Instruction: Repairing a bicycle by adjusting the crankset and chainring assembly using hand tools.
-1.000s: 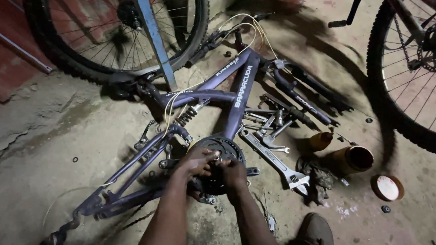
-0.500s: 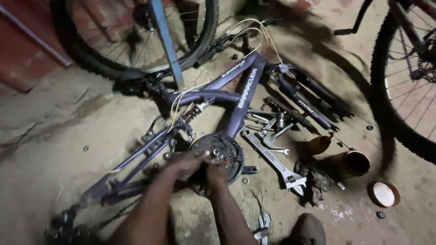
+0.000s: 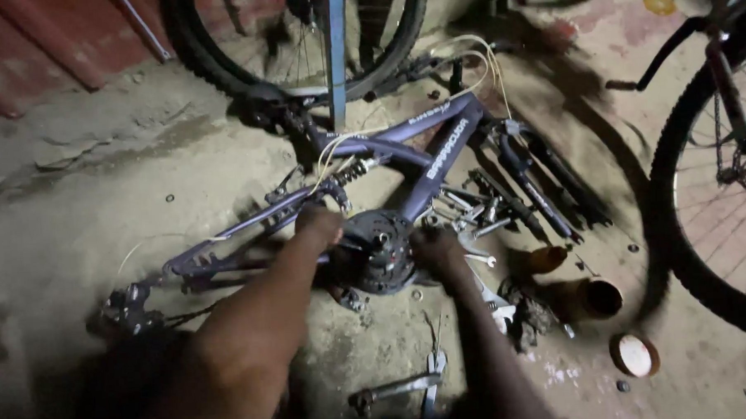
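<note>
The chainring (image 3: 380,252) lies flat on the floor (image 3: 100,202), between my hands. My left hand (image 3: 318,225) grips its upper-left edge; my right hand (image 3: 437,247) clasps its right edge. The frame (image 3: 437,149) runs lower left to upper right.

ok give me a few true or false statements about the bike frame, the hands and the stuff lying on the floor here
1. The purple bike frame lies flat on the floor without wheels. True.
2. Both hands are at the chainring, the left hand on its left and the right hand on its right. True.
3. The right hand holds a hammer raised above the frame. False: it rests low by the chainring, with no hammer in view.
4. A round open tin sits on the floor to the right. True.
5. The wrenches hang on the wall. False: they lie on the floor beside the frame.
</note>
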